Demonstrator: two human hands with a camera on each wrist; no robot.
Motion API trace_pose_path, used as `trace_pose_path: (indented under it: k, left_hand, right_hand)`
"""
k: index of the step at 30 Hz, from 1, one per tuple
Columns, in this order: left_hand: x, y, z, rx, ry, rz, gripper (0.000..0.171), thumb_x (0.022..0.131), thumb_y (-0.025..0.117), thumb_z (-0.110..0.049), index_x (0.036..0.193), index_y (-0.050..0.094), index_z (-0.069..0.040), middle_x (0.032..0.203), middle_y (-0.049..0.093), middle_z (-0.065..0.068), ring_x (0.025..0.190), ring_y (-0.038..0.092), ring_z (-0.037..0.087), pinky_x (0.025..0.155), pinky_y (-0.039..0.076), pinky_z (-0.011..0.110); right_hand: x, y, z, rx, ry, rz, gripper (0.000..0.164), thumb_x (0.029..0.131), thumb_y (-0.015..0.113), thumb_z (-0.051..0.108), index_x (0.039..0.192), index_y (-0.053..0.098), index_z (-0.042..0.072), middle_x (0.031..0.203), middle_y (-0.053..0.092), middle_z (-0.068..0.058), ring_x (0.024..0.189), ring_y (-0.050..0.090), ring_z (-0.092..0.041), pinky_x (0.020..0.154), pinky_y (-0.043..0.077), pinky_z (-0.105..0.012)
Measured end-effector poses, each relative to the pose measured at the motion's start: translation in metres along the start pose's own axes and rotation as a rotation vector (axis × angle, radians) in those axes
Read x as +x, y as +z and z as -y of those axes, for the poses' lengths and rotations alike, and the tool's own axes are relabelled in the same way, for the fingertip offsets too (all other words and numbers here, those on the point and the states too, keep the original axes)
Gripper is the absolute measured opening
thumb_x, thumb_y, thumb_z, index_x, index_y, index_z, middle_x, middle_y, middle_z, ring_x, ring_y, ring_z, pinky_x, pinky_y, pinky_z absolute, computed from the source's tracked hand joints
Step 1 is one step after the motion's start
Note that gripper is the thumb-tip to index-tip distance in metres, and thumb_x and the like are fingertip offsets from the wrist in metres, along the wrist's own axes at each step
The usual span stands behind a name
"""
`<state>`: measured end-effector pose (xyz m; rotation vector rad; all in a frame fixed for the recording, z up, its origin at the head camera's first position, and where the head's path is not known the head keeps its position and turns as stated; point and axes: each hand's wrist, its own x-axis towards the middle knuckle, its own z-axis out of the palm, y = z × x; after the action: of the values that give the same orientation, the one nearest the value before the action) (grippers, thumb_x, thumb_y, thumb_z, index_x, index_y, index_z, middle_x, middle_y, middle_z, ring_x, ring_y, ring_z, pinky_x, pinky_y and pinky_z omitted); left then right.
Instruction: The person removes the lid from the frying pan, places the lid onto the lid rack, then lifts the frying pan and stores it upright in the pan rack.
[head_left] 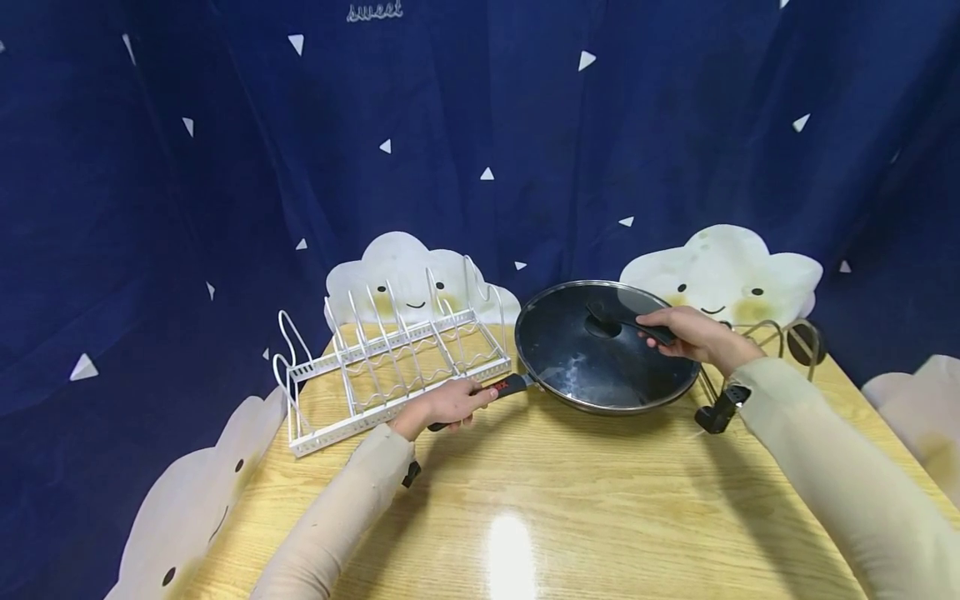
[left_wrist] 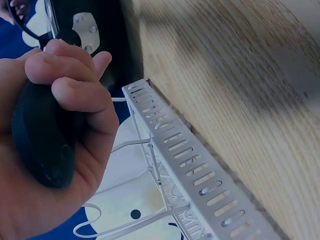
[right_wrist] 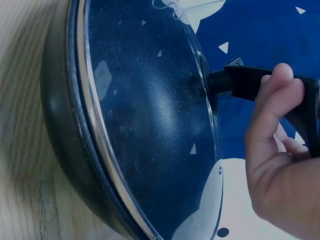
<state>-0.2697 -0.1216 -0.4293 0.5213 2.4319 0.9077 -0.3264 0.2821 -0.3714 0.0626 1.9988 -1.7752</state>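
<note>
A dark wok (right_wrist: 55, 100) with a metal-rimmed glass lid (head_left: 577, 358) on it is at the right of the white rack. My left hand (head_left: 453, 402) grips its long black handle (head_left: 512, 384); in the left wrist view the fingers (left_wrist: 82, 95) curl round the handle's end. Over the lid, my right hand (head_left: 693, 332) holds the black lid handle (right_wrist: 250, 80), with fingers bent round it. The lid sits against the wok's rim. Whether the wok's base touches the table cannot be told.
A white wire rack (head_left: 397, 367) with upright loops stands at the table's left, close by my left hand. Behind my right wrist is another wire rack (head_left: 802, 337) with a dark round piece. The wooden table (head_left: 585, 508) meets a dark blue curtain (head_left: 450, 125) at the back.
</note>
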Motion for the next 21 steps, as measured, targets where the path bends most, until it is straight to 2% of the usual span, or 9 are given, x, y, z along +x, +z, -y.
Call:
trace_pose_path:
  k: [5,7,11,14,19,21]
  left_hand:
    - [-0.001,0.001,-0.001,-0.009,-0.008,0.000,0.048,0.099,0.043,-0.043,0.103,0.058,0.002,0.059,0.053,0.007,0.043,0.045,0.017,0.042,0.040,0.024]
    - [-0.001,0.001,-0.001,-0.010,-0.011,-0.001,0.046,0.099,0.043,-0.043,0.099,0.059,0.000,0.058,0.052,0.006,0.043,0.045,0.017,0.042,0.040,0.025]
    - [-0.002,0.002,-0.001,-0.006,-0.008,-0.005,0.043,0.099,0.043,-0.044,0.095,0.058,-0.004,0.057,0.051,0.004,0.042,0.045,0.016,0.042,0.040,0.025]
    - [-0.002,0.002,-0.001,-0.003,-0.011,-0.006,0.040,0.099,0.043,-0.044,0.092,0.058,-0.007,0.056,0.050,0.003,0.042,0.045,0.017,0.042,0.039,0.025]
    - [-0.002,0.000,-0.003,0.018,-0.006,-0.004,0.040,0.100,0.041,-0.043,0.088,0.057,-0.008,0.055,0.049,0.002,0.042,0.045,0.018,0.042,0.038,0.025]
    - [-0.002,0.000,-0.004,0.026,-0.002,-0.004,0.040,0.100,0.041,-0.043,0.089,0.057,-0.008,0.054,0.048,0.002,0.042,0.045,0.019,0.042,0.038,0.025]
  right_hand:
    - [0.007,0.001,0.002,0.065,0.054,0.051,0.022,0.098,0.048,0.017,0.091,0.060,0.000,0.071,0.060,-0.002,0.055,0.056,-0.004,0.049,0.047,-0.015]
    - [0.008,0.001,0.003,0.089,0.070,0.083,0.021,0.099,0.044,0.015,0.097,0.056,-0.002,0.072,0.062,-0.001,0.055,0.056,-0.003,0.049,0.047,-0.014]
    - [0.009,0.000,0.004,0.043,0.051,0.144,0.024,0.101,0.039,0.013,0.114,0.042,-0.007,0.081,0.064,0.000,0.057,0.055,-0.003,0.051,0.048,-0.014]
    - [0.010,-0.002,0.004,0.014,0.028,0.185,0.030,0.101,0.039,0.013,0.120,0.036,-0.010,0.085,0.065,-0.001,0.060,0.055,-0.003,0.052,0.048,-0.015]
    - [0.013,-0.007,0.002,0.147,0.039,0.299,0.040,0.102,0.033,0.011,0.132,0.017,-0.009,0.090,0.068,-0.005,0.059,0.058,-0.005,0.051,0.049,-0.015]
    - [0.013,-0.009,0.001,0.203,0.040,0.349,0.037,0.103,0.030,0.010,0.131,0.016,-0.009,0.091,0.068,-0.008,0.057,0.057,-0.006,0.049,0.048,-0.015]
